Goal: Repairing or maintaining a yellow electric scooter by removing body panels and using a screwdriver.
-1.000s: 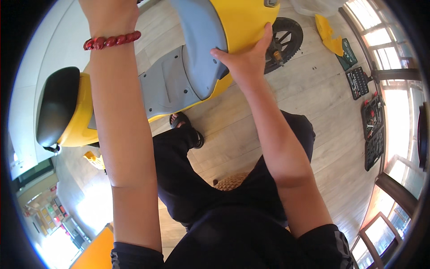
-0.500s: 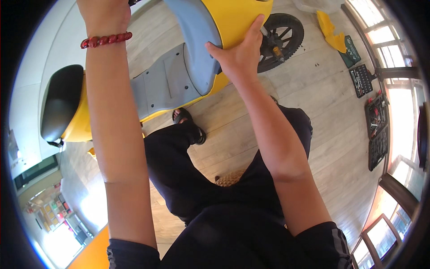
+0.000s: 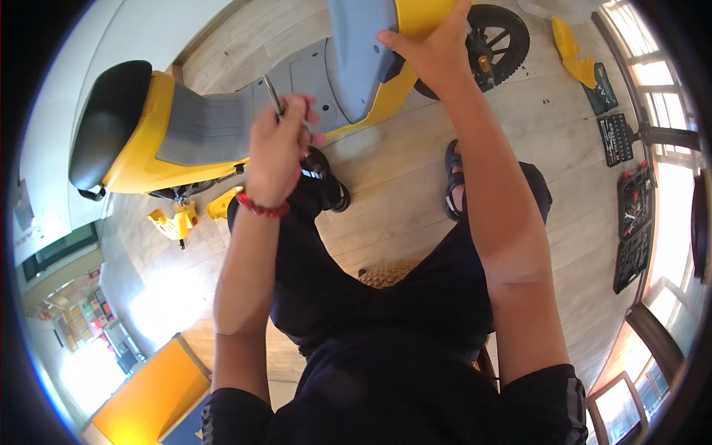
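A yellow and grey scooter [image 3: 215, 126] with a black seat [image 3: 111, 122] stands across the upper part of the view. My left hand [image 3: 274, 152], slightly blurred, is closed around a slim tool with a metal shaft, apparently a screwdriver [image 3: 273, 95], pointing up and away. It hovers over the near edge of the grey footboard [image 3: 289, 78]. Against the scooter's yellow front panel [image 3: 419, 18] lies my right hand [image 3: 437, 59], its thumb stretched over the grey inner panel [image 3: 363, 52]. The upper edge of the view cuts off some of its fingertips.
Beyond the right hand is the black spoked wheel [image 3: 500, 52]. Along the right wall lie a loose yellow panel [image 3: 571, 55], a green case [image 3: 601, 93] and open tool cases [image 3: 634, 215]. Yellow parts [image 3: 176, 221] lie on the floor below the seat.
My left hand has come down from the upper edge toward me, bringing the tool into view. The right hand stays on the front panel. The whole view has shifted a little.
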`<act>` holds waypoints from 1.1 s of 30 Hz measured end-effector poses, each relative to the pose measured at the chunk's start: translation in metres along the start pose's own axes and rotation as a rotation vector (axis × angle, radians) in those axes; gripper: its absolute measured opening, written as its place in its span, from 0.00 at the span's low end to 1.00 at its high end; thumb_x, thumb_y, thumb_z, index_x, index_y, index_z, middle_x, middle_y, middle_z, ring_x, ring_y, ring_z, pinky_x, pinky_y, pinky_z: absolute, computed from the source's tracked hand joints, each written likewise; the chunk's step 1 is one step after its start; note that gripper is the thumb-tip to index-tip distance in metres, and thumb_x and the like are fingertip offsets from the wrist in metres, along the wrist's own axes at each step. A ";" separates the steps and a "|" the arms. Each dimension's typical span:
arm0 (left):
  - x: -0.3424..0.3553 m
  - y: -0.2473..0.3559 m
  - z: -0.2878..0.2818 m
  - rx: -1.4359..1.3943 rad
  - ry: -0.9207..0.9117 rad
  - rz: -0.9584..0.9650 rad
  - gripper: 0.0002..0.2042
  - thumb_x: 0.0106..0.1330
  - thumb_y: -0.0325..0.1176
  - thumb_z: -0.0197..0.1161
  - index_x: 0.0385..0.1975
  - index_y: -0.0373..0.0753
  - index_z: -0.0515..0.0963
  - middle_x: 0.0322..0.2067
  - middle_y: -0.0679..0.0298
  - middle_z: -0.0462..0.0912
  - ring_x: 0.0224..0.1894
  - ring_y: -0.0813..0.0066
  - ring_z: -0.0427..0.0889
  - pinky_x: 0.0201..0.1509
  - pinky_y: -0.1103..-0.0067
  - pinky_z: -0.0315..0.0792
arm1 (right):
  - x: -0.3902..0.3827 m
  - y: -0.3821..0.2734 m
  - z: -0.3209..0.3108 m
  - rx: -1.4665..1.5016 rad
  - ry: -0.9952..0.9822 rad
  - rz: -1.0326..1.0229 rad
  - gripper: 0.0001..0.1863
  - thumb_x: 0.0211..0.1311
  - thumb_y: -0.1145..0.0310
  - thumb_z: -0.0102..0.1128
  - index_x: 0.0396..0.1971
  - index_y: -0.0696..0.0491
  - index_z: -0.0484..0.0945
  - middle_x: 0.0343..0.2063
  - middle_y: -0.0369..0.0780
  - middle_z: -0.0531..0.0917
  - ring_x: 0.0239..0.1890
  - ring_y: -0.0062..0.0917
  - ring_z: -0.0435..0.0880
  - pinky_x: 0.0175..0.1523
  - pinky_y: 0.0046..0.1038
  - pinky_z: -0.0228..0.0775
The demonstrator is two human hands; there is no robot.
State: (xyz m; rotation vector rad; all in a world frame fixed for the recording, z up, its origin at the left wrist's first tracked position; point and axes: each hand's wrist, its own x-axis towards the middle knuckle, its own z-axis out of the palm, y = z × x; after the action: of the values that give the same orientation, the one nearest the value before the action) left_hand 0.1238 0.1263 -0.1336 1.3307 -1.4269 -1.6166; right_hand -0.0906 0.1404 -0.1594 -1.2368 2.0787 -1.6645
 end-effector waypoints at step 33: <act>0.067 -0.038 0.016 -0.052 0.086 0.060 0.12 0.59 0.33 0.56 0.36 0.31 0.72 0.27 0.63 0.73 0.21 0.83 0.67 0.33 0.78 0.71 | -0.036 0.031 0.031 -0.473 -0.204 0.034 0.22 0.47 0.58 0.63 0.29 0.64 0.70 0.22 0.46 0.78 0.28 0.38 0.79 0.33 0.31 0.70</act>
State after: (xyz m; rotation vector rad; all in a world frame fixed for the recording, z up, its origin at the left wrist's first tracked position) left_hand 0.0943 0.0803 -0.1901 1.2993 -1.3522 -1.5293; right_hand -0.0634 0.1447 -0.2094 -1.4170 2.4185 -1.0060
